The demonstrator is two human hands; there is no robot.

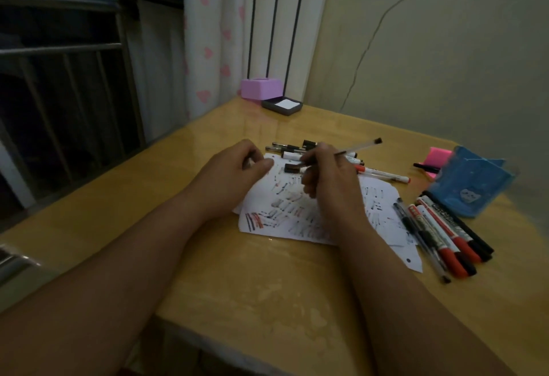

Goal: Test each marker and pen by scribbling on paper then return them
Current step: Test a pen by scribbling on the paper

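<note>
My right hand (326, 176) grips a clear-barrelled pen (361, 146) whose dark end points up and to the right, above the scribbled white paper (285, 212). The tip end is hidden by my fingers. My left hand (234, 173) rests curled on the paper's upper left edge; whether it pinches something small I cannot tell. A loose black cap (291, 168) lies on the paper between the hands. Several pens and markers (297, 149) lie beyond the paper. A second row of red and black markers (445, 236) lies to the right.
A blue pouch (472, 185) sits at the right with pink sticky notes (436, 158) and a black pen behind it. A pink box (261, 87) and a dark tray with white paper (282, 105) stand at the table's far corner. The wooden table (267, 292) ends near me.
</note>
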